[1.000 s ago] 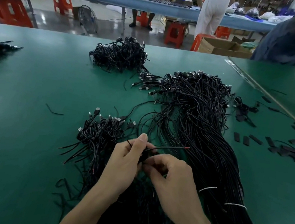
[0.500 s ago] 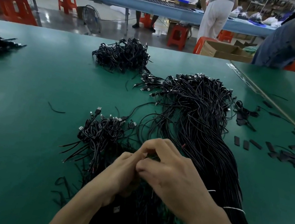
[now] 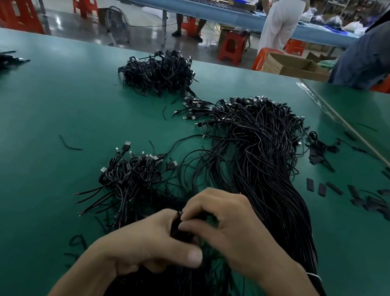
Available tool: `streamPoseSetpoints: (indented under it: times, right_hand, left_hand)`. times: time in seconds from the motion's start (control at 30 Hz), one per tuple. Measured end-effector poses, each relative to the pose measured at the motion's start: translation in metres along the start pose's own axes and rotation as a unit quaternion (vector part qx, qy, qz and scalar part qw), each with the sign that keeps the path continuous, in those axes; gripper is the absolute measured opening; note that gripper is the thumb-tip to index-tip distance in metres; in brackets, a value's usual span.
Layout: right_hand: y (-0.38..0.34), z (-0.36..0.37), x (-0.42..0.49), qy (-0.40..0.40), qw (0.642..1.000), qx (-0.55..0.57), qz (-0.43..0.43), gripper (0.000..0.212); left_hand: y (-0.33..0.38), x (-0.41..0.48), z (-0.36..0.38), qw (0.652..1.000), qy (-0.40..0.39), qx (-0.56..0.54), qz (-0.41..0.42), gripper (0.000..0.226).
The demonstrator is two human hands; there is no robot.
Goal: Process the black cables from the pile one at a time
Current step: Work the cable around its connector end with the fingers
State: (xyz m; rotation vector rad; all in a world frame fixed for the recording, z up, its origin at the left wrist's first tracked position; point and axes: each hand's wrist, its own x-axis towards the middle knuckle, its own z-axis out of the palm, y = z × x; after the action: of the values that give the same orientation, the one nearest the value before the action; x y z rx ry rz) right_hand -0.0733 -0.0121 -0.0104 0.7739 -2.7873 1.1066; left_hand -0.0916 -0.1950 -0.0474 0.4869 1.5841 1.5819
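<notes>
A factory assembly floor: long green table [image 3: 38, 121], heaped black cables [image 3: 253, 144] (hundreds), orange stools [image 3: 231, 45], workers [image 3: 283, 15] behind

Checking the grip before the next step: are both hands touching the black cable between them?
Touching. Head view: left hand and right hand fingers both pinch the black cable, no gap.

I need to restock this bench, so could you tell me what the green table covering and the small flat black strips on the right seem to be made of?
The green table covering looks like a rubber or vinyl mat: matte, with soft diffuse glare. The small flat black strips look like cut plastic sleeving, perhaps heat-shrink: dull, thin, uniform.
</notes>
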Motion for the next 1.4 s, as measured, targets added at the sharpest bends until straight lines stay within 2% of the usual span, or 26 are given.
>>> streamPoseSetpoints:
  times: [0.07,0.13,0.23,0.33,0.4,0.5,0.63,0.73,0.8,0.97,1.03,1.2,1.4]
  right_hand:
    - [-0.002,-0.001,0.0,-0.03,0.998,-0.058,-0.003,0.021]
    - [-0.004,-0.003,0.001,-0.066,0.992,-0.112,0.009,0.034]
    - [-0.009,-0.006,0.001,-0.081,0.986,-0.145,0.012,0.027]
    - [-0.012,-0.004,0.001,-0.081,0.983,-0.165,0.008,0.023]
    - [-0.013,-0.004,0.002,-0.082,0.981,-0.175,0.011,0.023]
    - [-0.011,-0.003,0.004,-0.081,0.98,-0.178,0.023,0.023]
    - [-0.005,-0.002,0.007,-0.083,0.985,-0.15,0.035,0.019]
    - [0.0,-0.002,0.007,-0.072,0.987,-0.139,0.039,0.017]
    - [0.003,-0.004,0.005,-0.05,0.99,-0.129,0.041,0.015]
    - [0.008,-0.01,0.004,-0.002,0.992,-0.118,0.037,0.012]
    - [0.008,-0.01,0.003,0.005,0.993,-0.117,0.033,0.011]
    - [0.01,-0.009,0.003,-0.003,0.992,-0.126,0.024,0.015]
    - [0.008,-0.004,0.003,-0.015,0.981,-0.192,0.003,0.024]
  left_hand:
    - [0.001,0.0,0.003,0.998,-0.015,0.059,0.0,0.032]
    - [-0.001,0.002,0.007,0.996,0.0,0.088,-0.008,0.034]
    - [-0.002,0.005,0.011,0.993,0.034,0.115,-0.001,0.026]
    - [-0.004,0.007,0.01,0.987,0.07,0.143,-0.018,0.041]
    - [-0.005,0.007,0.011,0.985,0.087,0.145,-0.02,0.04]
    - [-0.002,0.007,0.012,0.99,0.079,0.119,0.0,0.02]
    - [-0.004,0.008,0.011,0.99,0.1,0.1,0.023,0.024]
    - [-0.007,0.008,0.008,0.988,0.12,0.094,0.014,0.015]
    - [-0.007,0.007,0.005,0.992,0.122,0.025,-0.022,0.01]
    - [-0.009,0.011,0.002,0.984,0.118,-0.132,-0.023,0.032]
    - [-0.01,0.011,0.003,0.982,0.122,-0.144,-0.019,0.037]
    - [-0.009,0.01,0.005,0.986,0.114,-0.123,0.006,0.031]
    - [-0.009,0.014,0.008,0.972,0.168,-0.161,0.006,0.036]
